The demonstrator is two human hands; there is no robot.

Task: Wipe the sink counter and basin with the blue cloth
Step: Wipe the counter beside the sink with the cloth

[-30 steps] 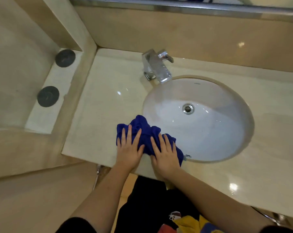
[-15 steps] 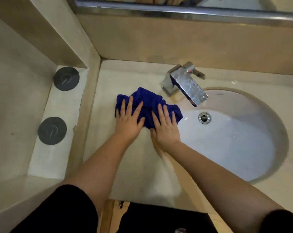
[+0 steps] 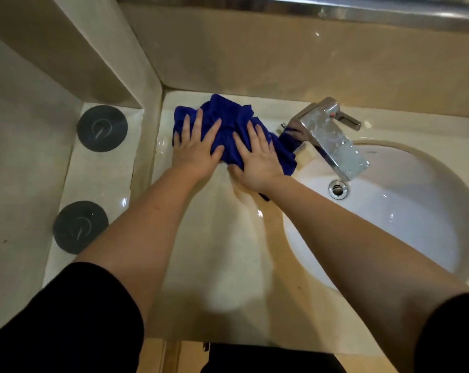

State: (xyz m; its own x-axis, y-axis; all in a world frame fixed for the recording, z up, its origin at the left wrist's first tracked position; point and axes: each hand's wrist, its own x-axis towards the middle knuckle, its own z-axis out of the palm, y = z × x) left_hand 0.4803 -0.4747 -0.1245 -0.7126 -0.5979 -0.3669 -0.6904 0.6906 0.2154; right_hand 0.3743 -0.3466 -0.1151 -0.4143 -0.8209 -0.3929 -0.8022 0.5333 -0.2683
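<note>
Item: crumpled deep-blue fabric cloth (image 3: 229, 118). Location: glossy cream stone counter (image 3: 228, 254), rear left corner, just beside the base of the chrome lever faucet (image 3: 333, 138) (a second ago it lay at the front edge).

Left hand (image 3: 194, 150) and right hand (image 3: 257, 161): both flat, fingers straight and spread, pressing the cloth down, clasping nothing.

Judgement: one front-to-back pass over the left counter strip is done; the white oval ceramic basin (image 3: 389, 224) is seemingly unwiped.

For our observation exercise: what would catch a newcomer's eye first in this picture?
The blue cloth, bunched at the back left corner of the counter, with the left hand and right hand pressed flat on it. Next, the shiny tap over the white basin at right.
</note>
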